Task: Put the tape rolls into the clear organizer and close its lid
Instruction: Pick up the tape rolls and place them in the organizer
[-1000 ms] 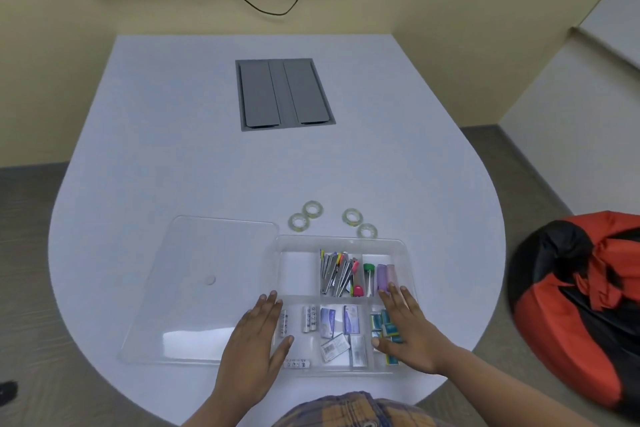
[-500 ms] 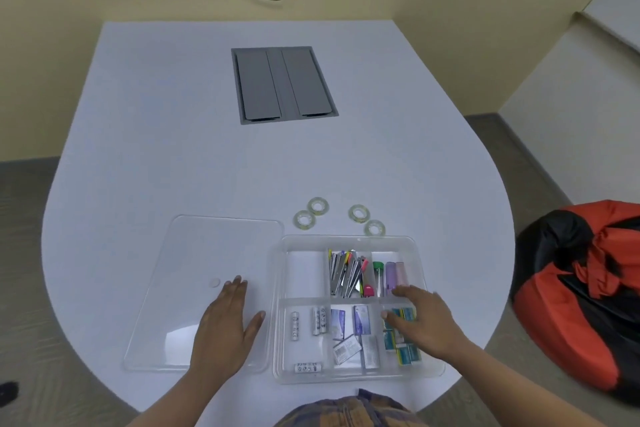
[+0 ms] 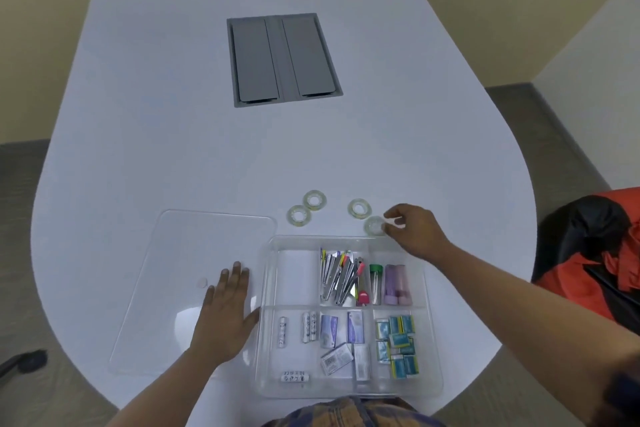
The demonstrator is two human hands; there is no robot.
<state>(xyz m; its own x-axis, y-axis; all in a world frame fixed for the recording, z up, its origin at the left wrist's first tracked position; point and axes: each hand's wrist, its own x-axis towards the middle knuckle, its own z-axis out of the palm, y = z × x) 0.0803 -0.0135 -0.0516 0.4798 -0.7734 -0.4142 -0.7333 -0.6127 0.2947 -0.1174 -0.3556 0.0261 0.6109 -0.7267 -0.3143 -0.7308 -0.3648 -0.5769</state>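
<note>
Several clear tape rolls lie on the white table just beyond the clear organizer (image 3: 268, 322). Two rolls sit together at the left (image 3: 314, 200) (image 3: 298, 215), a third further right (image 3: 360, 208). My right hand (image 3: 414, 230) pinches the rightmost tape roll (image 3: 374, 226), which rests near the organizer's far rim. The organizer's clear lid (image 3: 173, 270) lies flat to its left. My left hand (image 3: 225, 317) rests flat on the lid, fingers spread. The organizer's far-left compartment (image 3: 296, 276) holds nothing.
The organizer holds pens, tubes, batteries and small boxes. A grey cable hatch (image 3: 284, 59) sits in the table (image 3: 173, 132) farther back. A red and black beanbag (image 3: 595, 253) lies on the floor at the right.
My right hand left the organizer and reached forward to the rightmost tape roll, closing its fingers on it. My left hand stayed on the lid. The camera tilted down.
</note>
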